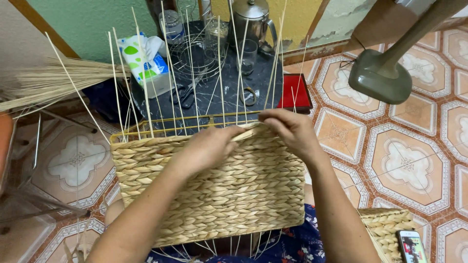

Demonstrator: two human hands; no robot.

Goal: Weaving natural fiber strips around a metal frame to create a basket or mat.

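Observation:
A half-woven basket of pale plaited straw rests on my lap, its wall facing me. Thin upright stakes rise from its top edge along a yellow wire frame. My left hand lies over the top rim near the middle, fingers pinching a straw strand. My right hand grips the same strand at the rim's right end, right by the stakes. Both hands meet at the upper weaving row.
A dark low table behind the basket bears a metal kettle, glasses, a wire rack, scissors and a tissue pack. A red box, a fan base, a straw bundle, a phone and another woven piece lie around on tiled floor.

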